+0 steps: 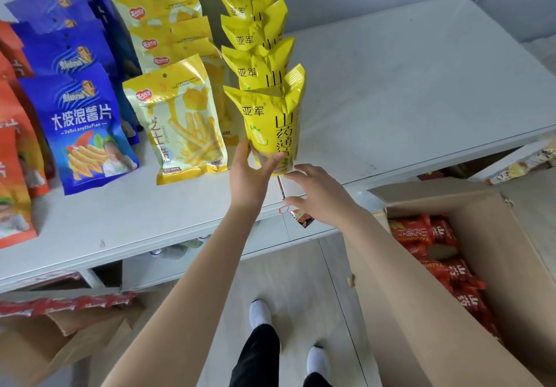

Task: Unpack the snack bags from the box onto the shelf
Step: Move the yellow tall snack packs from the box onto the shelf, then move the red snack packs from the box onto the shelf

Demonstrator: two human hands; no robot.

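Note:
A yellow snack bag (270, 122) stands upright at the front of a row of matching yellow bags (255, 34) on the white shelf (406, 86). My left hand (251, 173) holds its lower end, thumb across the front and fingers behind. Just to the right my right hand (320, 197) hovers with fingers spread, its fingertips close to the bag's bottom corner and holding nothing. The open cardboard box (481, 266) at lower right holds several red snack bags (445, 254).
Left of the row stand yellow cheese-stick bags (183, 122), blue chip bags (87, 128) and orange bags (15, 161). Another cardboard box (60, 326) with red bags sits at lower left. The person's feet (260, 313) stand on the floor below.

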